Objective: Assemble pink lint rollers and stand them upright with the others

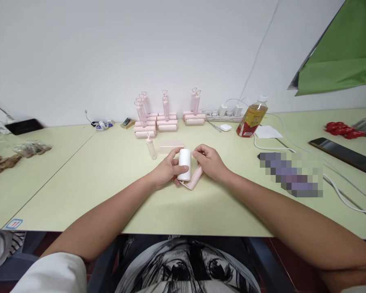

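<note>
A white roll point(185, 162) stands out in my left hand point(167, 170), whose thumb lies across its front. Behind and below the roll, a pale pink handle piece point(196, 177) slants up to the right. My right hand point(210, 162) has its fingers pinched together at the roll's upper right, by the handle's upper end; what is between the fingertips is too small to tell. Just beyond my hands lies a pale pink cover point(171, 145), with a small pink tube point(151, 147) to its left.
Several pink rollers point(167, 125) with upright heart-topped tubes line the wall. A drink bottle point(252, 116), a power strip point(224, 118), white cables and a phone point(344, 154) are to the right. Wrapped brown items point(3, 162) and a black phone point(24, 126) lie left.
</note>
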Action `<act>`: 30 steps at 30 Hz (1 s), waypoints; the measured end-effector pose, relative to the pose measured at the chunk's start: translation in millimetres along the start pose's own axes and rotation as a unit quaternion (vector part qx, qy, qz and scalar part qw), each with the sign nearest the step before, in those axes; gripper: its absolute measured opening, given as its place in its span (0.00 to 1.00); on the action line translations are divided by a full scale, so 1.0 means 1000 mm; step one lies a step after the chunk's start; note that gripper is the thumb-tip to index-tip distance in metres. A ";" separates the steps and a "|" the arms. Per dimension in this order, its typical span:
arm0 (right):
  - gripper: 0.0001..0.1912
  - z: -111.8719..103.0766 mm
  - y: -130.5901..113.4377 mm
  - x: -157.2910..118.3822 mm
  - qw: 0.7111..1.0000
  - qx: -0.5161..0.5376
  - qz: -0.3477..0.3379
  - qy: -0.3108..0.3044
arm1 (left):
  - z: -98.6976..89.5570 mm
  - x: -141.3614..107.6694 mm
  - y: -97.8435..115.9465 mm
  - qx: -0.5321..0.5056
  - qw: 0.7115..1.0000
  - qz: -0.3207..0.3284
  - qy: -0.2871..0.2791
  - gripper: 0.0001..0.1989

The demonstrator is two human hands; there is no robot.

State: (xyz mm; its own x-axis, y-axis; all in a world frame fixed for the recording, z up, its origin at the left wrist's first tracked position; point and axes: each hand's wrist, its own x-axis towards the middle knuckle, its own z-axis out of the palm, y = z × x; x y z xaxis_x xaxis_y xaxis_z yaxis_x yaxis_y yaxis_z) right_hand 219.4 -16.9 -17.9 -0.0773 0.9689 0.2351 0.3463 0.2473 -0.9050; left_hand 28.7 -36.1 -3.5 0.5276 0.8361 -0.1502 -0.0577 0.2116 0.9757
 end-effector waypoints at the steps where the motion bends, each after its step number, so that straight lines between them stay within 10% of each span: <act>1: 0.10 0.001 -0.001 -0.001 1.000 0.007 -0.002 0.002 | 0.000 -0.001 0.000 0.005 1.000 0.001 -0.007 0.45; 30: 0.09 0.007 -0.002 -0.007 0.998 0.052 -0.030 0.017 | -0.002 -0.004 0.006 -0.024 0.998 -0.017 -0.063 0.37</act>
State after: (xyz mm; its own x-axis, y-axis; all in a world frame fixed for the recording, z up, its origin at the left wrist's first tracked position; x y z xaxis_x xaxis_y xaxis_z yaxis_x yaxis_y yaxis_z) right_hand 212.7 -23.9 -19.9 -0.0630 0.9515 0.3010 0.2435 0.3071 -0.9200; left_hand 24.1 -36.9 2.6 0.6324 0.7580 -0.1596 -0.0760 0.2658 0.9610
